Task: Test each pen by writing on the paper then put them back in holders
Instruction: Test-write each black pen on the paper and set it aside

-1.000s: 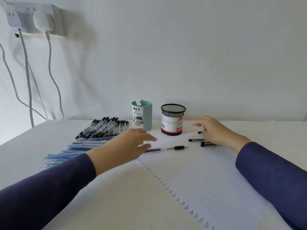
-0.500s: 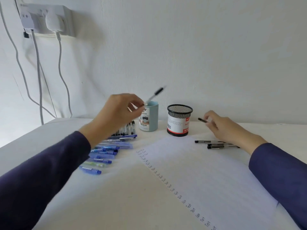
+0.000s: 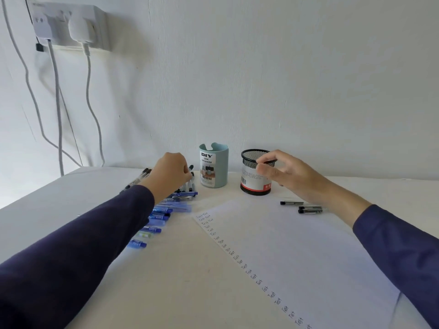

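My left hand (image 3: pixel 169 173) is curled down over a row of black-capped pens (image 3: pixel 140 178), just left of the pale blue desk organizer (image 3: pixel 213 167). It pinches one black-capped pen (image 3: pixel 190 167) whose tip sticks up past the fingers. My right hand (image 3: pixel 287 173) hovers at the rim of the black mesh holder (image 3: pixel 255 184), its thumb and fingers loosely apart with nothing visible between them. Three black pens (image 3: pixel 308 208) lie right of the holder. The paper (image 3: pixel 308 252) carries a column of written "Test" words.
A row of blue pens (image 3: pixel 159 218) lies on the white table (image 3: pixel 71 210) under my left forearm. A wall socket with plugs (image 3: pixel 71 24) and hanging cables (image 3: pixel 57 103) sits at the upper left. The wall stands right behind the holders.
My left hand has come down from the air with its pen to the black pen row. My right hand moved left and up to the mesh holder's rim; the small black piece it held is gone from view.
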The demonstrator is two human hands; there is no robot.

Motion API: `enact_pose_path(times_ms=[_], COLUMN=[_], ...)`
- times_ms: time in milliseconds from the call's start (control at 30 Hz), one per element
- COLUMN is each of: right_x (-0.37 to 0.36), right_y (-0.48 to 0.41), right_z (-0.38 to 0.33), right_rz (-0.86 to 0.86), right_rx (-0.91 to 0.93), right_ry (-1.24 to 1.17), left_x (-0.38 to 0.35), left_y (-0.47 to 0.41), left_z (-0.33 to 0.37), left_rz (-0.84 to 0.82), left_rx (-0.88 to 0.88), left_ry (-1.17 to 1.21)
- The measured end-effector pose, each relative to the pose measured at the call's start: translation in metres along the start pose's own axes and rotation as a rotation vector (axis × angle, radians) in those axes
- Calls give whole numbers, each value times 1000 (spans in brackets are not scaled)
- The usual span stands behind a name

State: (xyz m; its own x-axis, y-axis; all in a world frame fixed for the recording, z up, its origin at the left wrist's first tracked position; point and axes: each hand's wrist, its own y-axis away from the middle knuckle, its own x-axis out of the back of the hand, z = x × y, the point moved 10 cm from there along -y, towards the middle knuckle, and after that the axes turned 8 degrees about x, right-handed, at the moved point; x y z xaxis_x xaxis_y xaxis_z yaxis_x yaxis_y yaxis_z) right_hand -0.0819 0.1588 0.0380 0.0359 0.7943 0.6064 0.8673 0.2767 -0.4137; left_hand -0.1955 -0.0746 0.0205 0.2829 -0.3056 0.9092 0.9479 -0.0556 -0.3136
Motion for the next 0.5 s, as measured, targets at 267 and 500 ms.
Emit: enact_pose_path(times_ms=[267, 500], right_x=[-16, -38], right_y=[-7, -3], right_z=[3, 0], right_rz=[-1, -87], right_rx=[-44, -108], right_ry=[-190, -451], left_x=[-10, 1], left_y=[-2, 59], left_z=[-6, 18], left_rz=[-45, -106], left_rx=[25, -322], left_ry=[-53, -13])
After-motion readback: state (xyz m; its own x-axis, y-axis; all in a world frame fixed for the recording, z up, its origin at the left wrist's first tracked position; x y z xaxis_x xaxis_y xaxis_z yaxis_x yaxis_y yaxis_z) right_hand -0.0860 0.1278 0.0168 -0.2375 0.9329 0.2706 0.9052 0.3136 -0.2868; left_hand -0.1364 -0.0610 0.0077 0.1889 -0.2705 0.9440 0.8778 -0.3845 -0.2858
